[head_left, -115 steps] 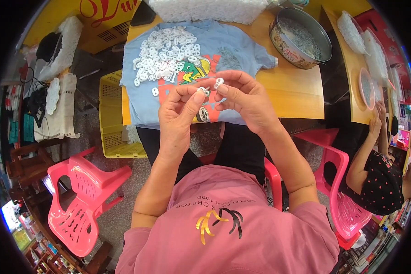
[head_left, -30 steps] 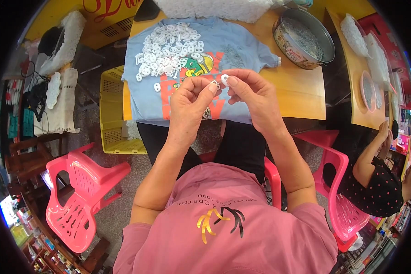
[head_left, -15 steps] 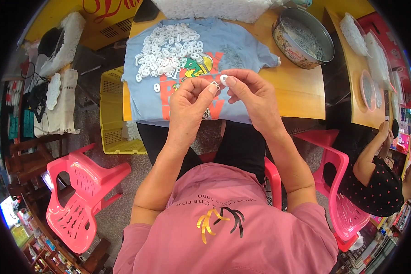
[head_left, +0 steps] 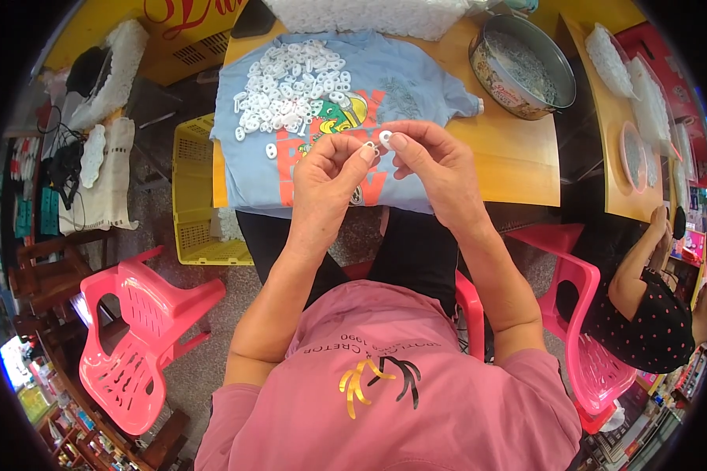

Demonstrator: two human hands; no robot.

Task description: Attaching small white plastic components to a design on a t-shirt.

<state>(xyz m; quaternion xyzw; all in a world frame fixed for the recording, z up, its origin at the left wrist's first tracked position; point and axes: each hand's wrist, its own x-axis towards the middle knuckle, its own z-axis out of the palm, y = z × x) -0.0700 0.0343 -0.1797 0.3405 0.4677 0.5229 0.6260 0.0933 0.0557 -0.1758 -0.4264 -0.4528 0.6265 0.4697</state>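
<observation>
My left hand (head_left: 330,177) and right hand (head_left: 432,169) each pinched a small white ring (head_left: 384,139). I lined them up slowly, holding tight.

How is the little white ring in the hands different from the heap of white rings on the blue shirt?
The small white plastic ring is a single piece pinched between the fingertips of the left hand and right hand, held up above the table. The heap of white plastic rings is many pieces, lying loose and untouched on the light blue printed T-shirt. Both look alike in white colour and ring shape.
</observation>
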